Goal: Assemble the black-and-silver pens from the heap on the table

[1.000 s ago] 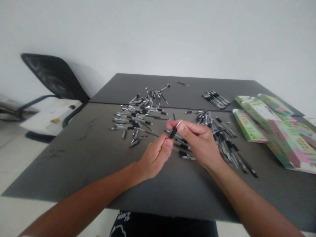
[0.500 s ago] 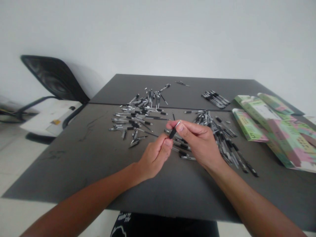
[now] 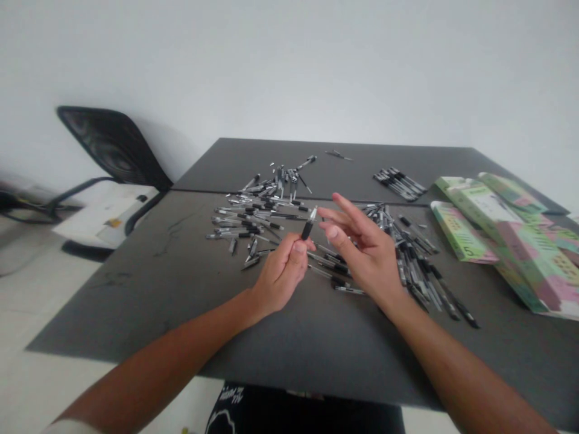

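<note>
Before you: one dark grey table (image 3: pixel 316 349), its top crossed by a seam (image 3: pixel 199 191). Your landmark upon it: one row of black-gripped pens (image 3: pixel 398 184), laid side by side. To the row's right, overlapping green-and-pink cartons (image 3: pixel 525 241). In front of the row, a loose pen heap (image 3: pixel 412 271). To its left, a scatter of pens and parts (image 3: pixel 248 210); left and farther back, a few thin pieces (image 3: pixel 338 155).

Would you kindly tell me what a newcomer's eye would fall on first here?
Probably the left hand, near the centre, holding a black-and-silver pen, with the right hand open beside its upper end. Next, the loose pens strewn over the dark table. Then the green-and-pink boxes at the right, the scene's brightest colours.
</note>
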`<state>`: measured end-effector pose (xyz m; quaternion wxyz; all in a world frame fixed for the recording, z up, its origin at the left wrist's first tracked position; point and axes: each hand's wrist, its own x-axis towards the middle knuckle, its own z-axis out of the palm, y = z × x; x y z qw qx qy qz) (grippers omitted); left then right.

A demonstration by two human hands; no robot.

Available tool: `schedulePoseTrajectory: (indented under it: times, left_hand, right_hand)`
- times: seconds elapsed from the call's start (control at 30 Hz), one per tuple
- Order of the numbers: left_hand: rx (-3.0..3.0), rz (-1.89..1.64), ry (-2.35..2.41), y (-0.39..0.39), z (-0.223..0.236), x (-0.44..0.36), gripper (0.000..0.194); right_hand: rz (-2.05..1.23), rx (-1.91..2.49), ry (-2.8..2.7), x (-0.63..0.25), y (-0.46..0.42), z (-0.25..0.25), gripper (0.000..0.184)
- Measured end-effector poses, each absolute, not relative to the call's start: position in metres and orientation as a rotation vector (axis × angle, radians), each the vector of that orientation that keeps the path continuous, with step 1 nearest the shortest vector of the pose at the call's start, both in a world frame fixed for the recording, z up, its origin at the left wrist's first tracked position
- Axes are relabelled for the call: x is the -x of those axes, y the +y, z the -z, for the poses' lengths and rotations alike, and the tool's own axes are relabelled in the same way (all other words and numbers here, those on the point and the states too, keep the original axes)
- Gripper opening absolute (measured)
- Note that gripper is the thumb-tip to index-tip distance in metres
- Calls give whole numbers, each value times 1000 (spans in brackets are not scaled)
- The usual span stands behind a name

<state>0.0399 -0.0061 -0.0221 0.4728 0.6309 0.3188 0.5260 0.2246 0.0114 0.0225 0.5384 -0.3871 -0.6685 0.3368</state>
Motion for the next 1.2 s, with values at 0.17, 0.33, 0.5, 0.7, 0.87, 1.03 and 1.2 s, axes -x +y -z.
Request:
schedulePoseTrajectory:
  times: [0.17,0.33,0.5,0.7,0.87,1.03,1.2]
  left_hand:
    - [-1442,-1573,843,25,13,-25,30]
    - [-1222,-1818,961,56,10,0,28]
    - [-1152,-1889,1014,75,10,19,30]
    - [-1165,-1885,1036,75,10,21,44]
    - [-1224,-1841,1009,70,13,14,55]
    - [-1311,-1785,1032,64,12,7,55]
    - [-1364,-1729,1019,56,11,3,47]
  right_hand:
    - [-281,1194,-1853,-244,29,-11,43]
    - [-207,1304,-2051,-259,45,-7,33]
    - [-341,1352,-2306,-262,44,-18,31]
    - [-464,1307,-2533,-260,39,-22,26]
    - [-600,1237,-2679,-263,36,-22,25]
    - [-627,1246,-2762,-264,35,-21,24]
    - [-669,1254,-2765,-264,36,-22,23]
